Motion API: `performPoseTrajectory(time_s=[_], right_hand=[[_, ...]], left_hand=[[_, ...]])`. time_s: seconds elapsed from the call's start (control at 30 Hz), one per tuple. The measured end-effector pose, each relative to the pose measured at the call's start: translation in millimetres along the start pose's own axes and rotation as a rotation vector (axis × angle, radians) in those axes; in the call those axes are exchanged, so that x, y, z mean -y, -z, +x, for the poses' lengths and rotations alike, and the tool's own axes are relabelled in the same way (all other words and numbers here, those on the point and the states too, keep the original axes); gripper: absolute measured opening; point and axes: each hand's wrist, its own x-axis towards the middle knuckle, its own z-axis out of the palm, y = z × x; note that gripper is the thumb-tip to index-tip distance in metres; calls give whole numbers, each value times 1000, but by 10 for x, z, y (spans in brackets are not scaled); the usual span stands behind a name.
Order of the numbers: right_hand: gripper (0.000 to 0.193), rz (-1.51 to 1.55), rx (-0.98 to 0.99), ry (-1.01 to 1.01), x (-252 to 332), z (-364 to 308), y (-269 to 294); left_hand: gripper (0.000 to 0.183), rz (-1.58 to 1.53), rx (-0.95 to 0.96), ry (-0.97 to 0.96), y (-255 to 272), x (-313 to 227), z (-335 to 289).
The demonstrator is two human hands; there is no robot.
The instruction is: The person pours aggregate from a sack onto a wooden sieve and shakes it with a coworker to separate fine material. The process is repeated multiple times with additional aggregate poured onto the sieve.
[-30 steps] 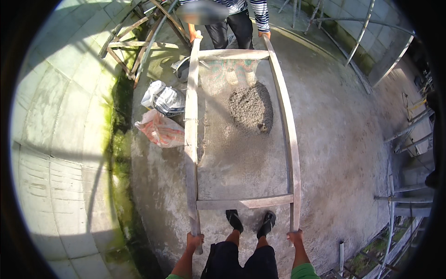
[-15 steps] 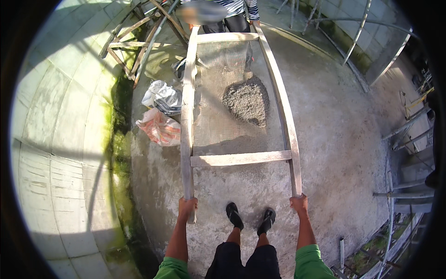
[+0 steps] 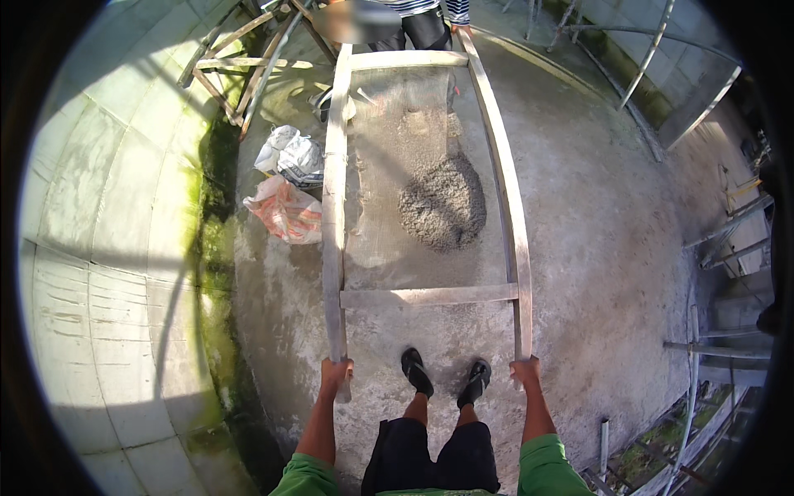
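Observation:
A long wooden frame with mesh across it, a sand sieve (image 3: 335,223), stretches away in front of me. My left hand (image 3: 336,374) is closed around the near end of its left rail. On the right rail's near end, my right hand (image 3: 525,372) is wrapped tight. A heap of grey, coarse sand (image 3: 444,202) lies on the mesh, right of centre. A wooden crossbar (image 3: 430,296) joins the rails on my side. At the far end, another person in a striped top (image 3: 426,10) has a hand (image 3: 463,31) at the right rail; their other hand is hidden.
White and orange-striped sacks (image 3: 285,211) lie left of the sieve. A pale block wall (image 3: 116,273) with mossy edging runs along the left. Wooden trestle legs (image 3: 248,78) stand at the far left. Poles (image 3: 645,54) lean at the far right. Concrete floor (image 3: 604,248) lies underfoot.
The near end of the sieve and both my hands have come slightly closer to me. The sand heap has slid nearer along the mesh and become rounder. My grip stays the same.

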Motion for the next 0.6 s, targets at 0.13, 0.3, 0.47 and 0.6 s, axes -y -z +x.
performPoseTrajectory(time_s=[0.13,0.3,0.47,0.6], right_hand=[[25,150,-19,126,1097,-165,357],[38,122,-34,-108,-409,-177,224],[47,-160,62,-208,-796,-1002,181],[41,-222,-4,-90,-594,-261,166]], left_hand=[[12,-76,-8,-86,61,-727,-11],[16,-68,44,67,-177,493,-151],[17,-50,-59,126,161,1630,-686],[14,-75,26,71,-57,644,-183]])
